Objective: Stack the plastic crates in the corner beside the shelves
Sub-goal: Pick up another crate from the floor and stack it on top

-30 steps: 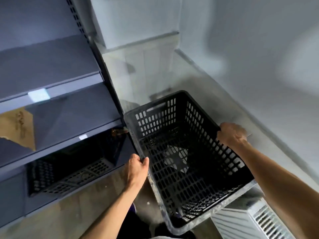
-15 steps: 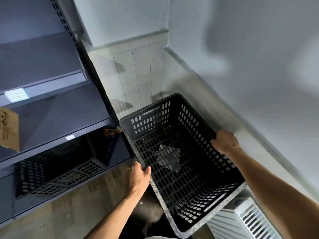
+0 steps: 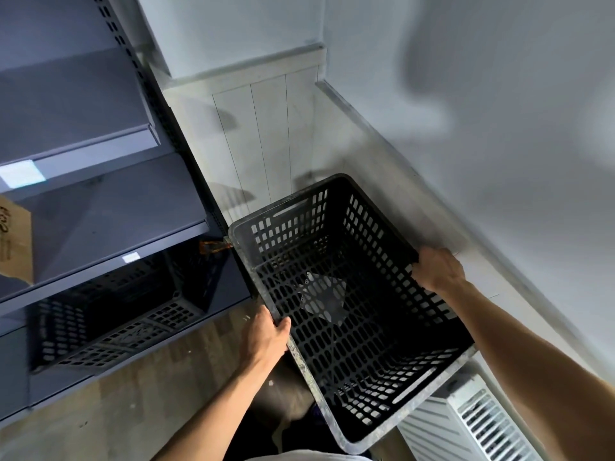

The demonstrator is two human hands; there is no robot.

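Item one: black plastic crate point(image 3: 349, 294), slotted walls and slotted floor, open top facing us. We hold it by its two long rims above the floor, in the corner just beside the shelves. Its far end sits near the white panelled wall point(image 3: 266, 128); its near end overhangs a white radiator point(image 3: 466, 424) at lower right. The rim is scuffed and pale along the left and near edges. A pale patch shows through the crate floor; we cannot tell what it is.

Item two: our left hand point(image 3: 263, 341), clamped on the left rim about midway along, thumb over the top edge, fingers hidden beneath.

Item three: our right hand point(image 3: 436, 267), closed on the right rim, knuckles toward us, fingers wrapped over the edge.

Item four: grey metal shelves point(image 3: 100, 227), left of the crate, several tiers, perforated upright at their right end. White labels sit on the front edges of two tiers. A brown cardboard piece point(image 3: 15, 241) leans at the far left edge of view.

Item five: second black crate point(image 3: 109, 314), lying under the lowest shelf, well apart from the one we hold, partly in shadow.

Item six: wood-look floor point(image 3: 133, 394), bare between the shelves and our arms.

Item seven: plain grey wall point(image 3: 499, 128) on the right, with a skirting ledge running toward the corner.
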